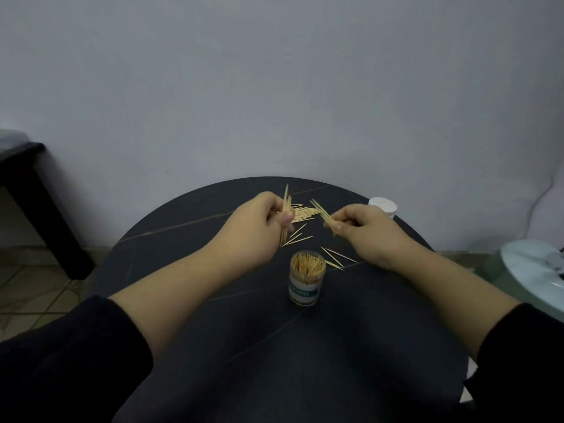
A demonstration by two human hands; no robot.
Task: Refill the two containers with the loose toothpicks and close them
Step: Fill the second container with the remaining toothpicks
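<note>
Clear round plastic container with teal label (306,282): upright, lid off, mid-counter, packed with pale wooden sticks standing on end. Left hand (254,228) pinches a thick bundle of toothpicks (72,209) upright, beyond the container. Right hand (364,232) pinches a thinner slanted bundle (320,212). Loose toothpicks (303,212) lie scattered toward the far edge.

Best way, I judge: square the tips, join the bundles, lower them straight in. Slim, smooth, pointed sticks slip and splay.

Dark round counter (305,346), matte, pale veins. White round cap (383,205) at far right edge; lid or second container, cannot tell.

grey wall (274,87), tiled floor (27,288), black bench (27,178)
</note>
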